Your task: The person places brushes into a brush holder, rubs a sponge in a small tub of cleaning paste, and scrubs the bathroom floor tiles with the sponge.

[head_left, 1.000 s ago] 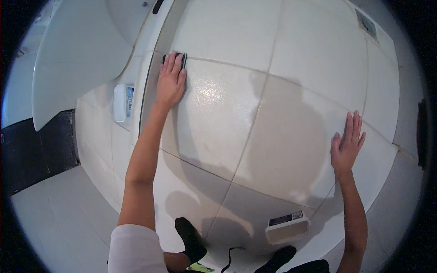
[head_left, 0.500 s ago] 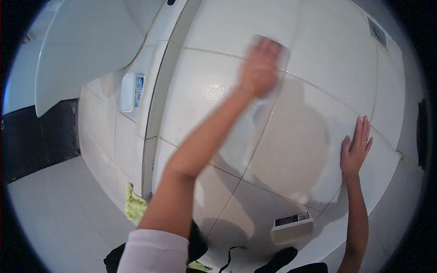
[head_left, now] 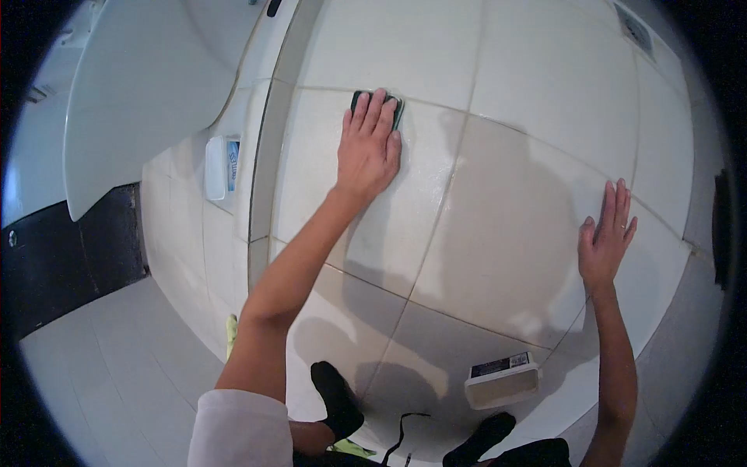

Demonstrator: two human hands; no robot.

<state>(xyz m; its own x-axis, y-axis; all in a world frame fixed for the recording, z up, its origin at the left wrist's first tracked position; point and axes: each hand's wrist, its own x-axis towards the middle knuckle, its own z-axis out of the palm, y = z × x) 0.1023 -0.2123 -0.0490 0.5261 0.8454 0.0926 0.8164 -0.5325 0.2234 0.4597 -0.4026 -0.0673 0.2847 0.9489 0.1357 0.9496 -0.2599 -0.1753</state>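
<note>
Pressed flat on a dark green scrubbing pad (head_left: 398,114), my left hand (head_left: 366,156) rests on the wet tiled floor (head_left: 420,148) near a grout line. The pad shows at the fingertips and beside them. My right hand (head_left: 607,237) lies on the tiles at the right with its fingers spread and a ring on one finger; nothing is seen in it. Below and left of that hand stands a small open white tub (head_left: 503,385) with a dark label, close to my feet.
Beyond a raised tiled curb (head_left: 268,163) at the left is a white tub with a blue label (head_left: 222,169). A white basin (head_left: 148,93) overhangs there. A floor drain (head_left: 634,31) lies top right. Green cloth (head_left: 232,333) shows near my left arm, and a dark sock (head_left: 336,397) below.
My left hand swept right with the pad from beside the curb, then came back partway left. The right hand stays planted on the floor. The view has shifted slightly.
</note>
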